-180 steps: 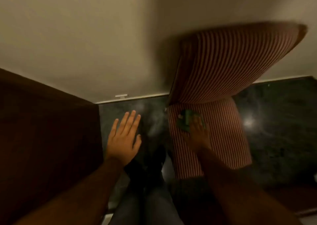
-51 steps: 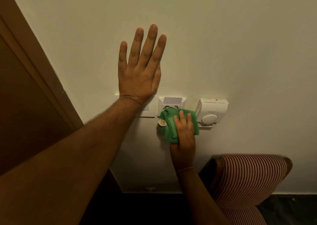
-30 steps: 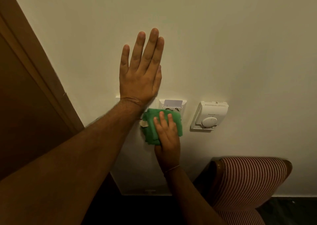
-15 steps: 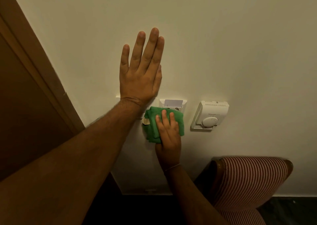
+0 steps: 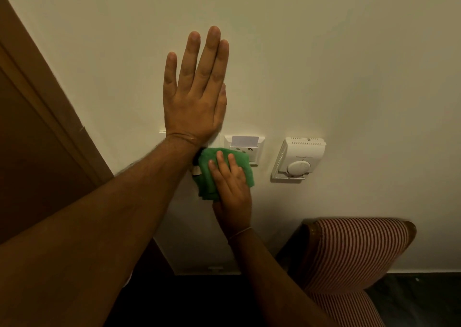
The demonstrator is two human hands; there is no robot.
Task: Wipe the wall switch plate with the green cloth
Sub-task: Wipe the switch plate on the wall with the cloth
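Observation:
My right hand (image 5: 230, 189) presses the folded green cloth (image 5: 212, 174) flat against the wall. The cloth covers the lower left part of the white key-card switch plate (image 5: 252, 147), and a card stands in the plate's top slot. A second white switch plate (image 5: 162, 132) lies to the left, almost wholly hidden behind my left wrist and the cloth. My left hand (image 5: 195, 94) rests flat on the wall above that plate, palm down, fingers straight and holding nothing.
A white thermostat (image 5: 298, 160) with a round dial is mounted right of the plates. A red-and-white striped chair back (image 5: 356, 254) stands below it against the wall. A brown wooden door frame (image 5: 50, 102) runs down the left side. Dark floor shows at the bottom.
The cloth and my right hand slid from near the thermostat leftward onto the plates, with a small back-and-forth since. My left hand stays planted on the wall.

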